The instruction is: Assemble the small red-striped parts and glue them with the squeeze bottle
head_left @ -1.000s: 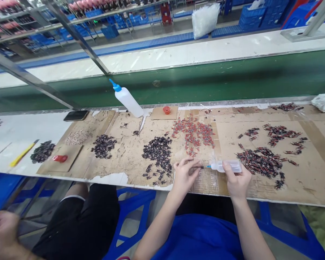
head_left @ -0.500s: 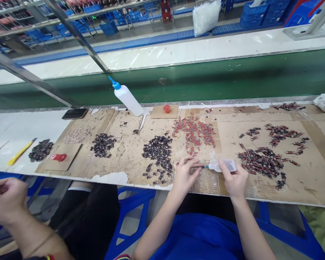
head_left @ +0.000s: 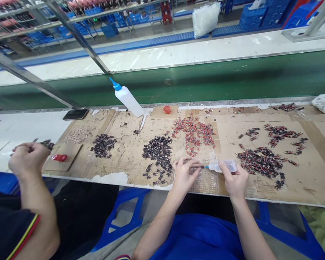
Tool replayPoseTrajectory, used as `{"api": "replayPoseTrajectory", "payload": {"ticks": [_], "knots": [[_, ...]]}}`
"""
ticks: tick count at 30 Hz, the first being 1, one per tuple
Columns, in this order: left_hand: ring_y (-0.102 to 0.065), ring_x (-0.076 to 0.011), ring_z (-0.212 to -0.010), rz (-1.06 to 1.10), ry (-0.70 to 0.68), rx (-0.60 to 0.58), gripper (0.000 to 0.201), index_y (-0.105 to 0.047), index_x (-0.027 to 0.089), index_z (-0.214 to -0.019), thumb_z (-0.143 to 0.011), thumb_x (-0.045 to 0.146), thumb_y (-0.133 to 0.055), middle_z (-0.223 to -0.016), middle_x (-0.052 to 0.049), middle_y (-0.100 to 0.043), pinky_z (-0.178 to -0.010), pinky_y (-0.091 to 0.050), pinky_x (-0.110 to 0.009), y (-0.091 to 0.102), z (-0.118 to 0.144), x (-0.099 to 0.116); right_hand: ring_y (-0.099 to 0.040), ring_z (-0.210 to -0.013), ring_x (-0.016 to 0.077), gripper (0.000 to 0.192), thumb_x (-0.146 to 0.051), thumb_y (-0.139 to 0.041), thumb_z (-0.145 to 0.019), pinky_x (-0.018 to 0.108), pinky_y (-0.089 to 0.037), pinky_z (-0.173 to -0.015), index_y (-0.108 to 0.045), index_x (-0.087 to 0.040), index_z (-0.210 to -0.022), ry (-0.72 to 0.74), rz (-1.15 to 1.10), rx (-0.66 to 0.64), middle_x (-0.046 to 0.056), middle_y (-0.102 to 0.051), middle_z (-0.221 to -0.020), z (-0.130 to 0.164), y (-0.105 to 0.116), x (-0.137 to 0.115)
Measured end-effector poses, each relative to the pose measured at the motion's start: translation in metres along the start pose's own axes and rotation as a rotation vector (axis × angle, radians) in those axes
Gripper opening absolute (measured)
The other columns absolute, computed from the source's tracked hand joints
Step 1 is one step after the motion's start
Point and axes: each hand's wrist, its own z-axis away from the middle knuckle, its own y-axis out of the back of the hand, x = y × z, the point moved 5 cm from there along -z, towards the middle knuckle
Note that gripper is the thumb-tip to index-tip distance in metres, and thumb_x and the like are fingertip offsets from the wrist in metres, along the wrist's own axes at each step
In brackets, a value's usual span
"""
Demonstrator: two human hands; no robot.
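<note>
My left hand (head_left: 185, 171) pinches a small dark part (head_left: 201, 167) between thumb and fingers, over the cardboard. My right hand (head_left: 235, 177) is closed round a small translucent squeeze bottle (head_left: 225, 165), held on its side. Its blue tip points left and meets or nearly meets the dark part. Beyond my left hand lies a spread of small red parts (head_left: 192, 131). Left of it is a heap of small black parts (head_left: 157, 150). To the right of my right hand sits a pile of red-and-black pieces (head_left: 260, 161).
A large white bottle with a blue nozzle (head_left: 128, 100) leans at the back. A co-worker's hand (head_left: 29, 159) is over the table at left, near a red cap (head_left: 59, 157). A phone (head_left: 76, 114) and a small red cup (head_left: 167, 109) lie along the back.
The co-worker's hand at left has moved up and right, from below the table edge to over the tabletop. My two hands, the dark part and the squeeze bottle have hardly moved.
</note>
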Motion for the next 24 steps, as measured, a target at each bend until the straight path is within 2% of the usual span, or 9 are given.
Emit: {"api": "replayPoseTrajectory", "payload": {"ticks": [8, 14, 18, 21, 24], "knots": [[-0.055, -0.0256, -0.115, -0.015, -0.005, 0.013, 0.015, -0.074, 0.026, -0.089, -0.077, 0.016, -0.07, -0.09, -0.003, -0.077, -0.102, -0.032, -0.052, 0.001, 0.0, 0.0, -0.056, -0.05, 0.0155, 0.028, -0.042, -0.072, -0.068, 0.027, -0.046, -0.051, -0.066, -0.016, -0.06, -0.009, -0.01, 0.005, 0.0, -0.063, -0.054, -0.001, 0.001, 0.005], [-0.054, -0.026, -0.117, -0.001, -0.008, -0.001, 0.019, -0.073, 0.026, -0.095, -0.078, 0.017, -0.07, -0.09, -0.003, -0.077, -0.102, -0.031, -0.052, -0.001, 0.001, -0.001, -0.055, -0.049, 0.0138, 0.029, -0.042, -0.074, -0.067, 0.027, -0.045, -0.05, -0.063, -0.015, -0.067, -0.067, -0.162, 0.151, 0.0, -0.062, -0.058, -0.003, 0.01, 0.012], [-0.053, -0.0255, -0.119, -0.017, -0.032, 0.005, 0.023, -0.072, 0.028, -0.099, -0.078, 0.019, -0.071, -0.098, -0.003, -0.076, -0.102, -0.032, -0.049, 0.01, -0.004, -0.004, -0.067, -0.068, 0.0193, 0.04, -0.037, -0.082, -0.056, 0.034, -0.054, -0.067, -0.061, -0.017, -0.082, -0.053, -0.232, 0.166, 0.005, -0.07, -0.078, -0.006, 0.009, 0.01], [-0.052, -0.0247, -0.119, -0.072, -0.032, 0.114, 0.016, -0.072, 0.029, -0.094, -0.083, 0.02, -0.066, -0.105, -0.002, -0.073, -0.101, -0.031, -0.047, 0.027, -0.013, -0.008, -0.07, -0.078, 0.0216, 0.047, -0.033, -0.085, -0.051, 0.041, -0.055, -0.08, -0.051, -0.02, -0.082, -0.043, -0.238, 0.12, 0.004, -0.07, -0.082, -0.009, 0.003, 0.013], [-0.049, -0.025, -0.119, -0.169, -0.045, 0.186, 0.018, -0.071, 0.029, -0.091, -0.087, 0.016, -0.058, -0.106, -0.002, -0.072, -0.099, -0.03, -0.046, 0.037, -0.022, -0.011, -0.07, -0.085, 0.0221, 0.053, -0.033, -0.085, -0.051, 0.044, -0.054, -0.087, -0.046, -0.022, -0.085, -0.02, -0.209, 0.117, 0.003, -0.069, -0.086, -0.011, -0.001, 0.019]]}}
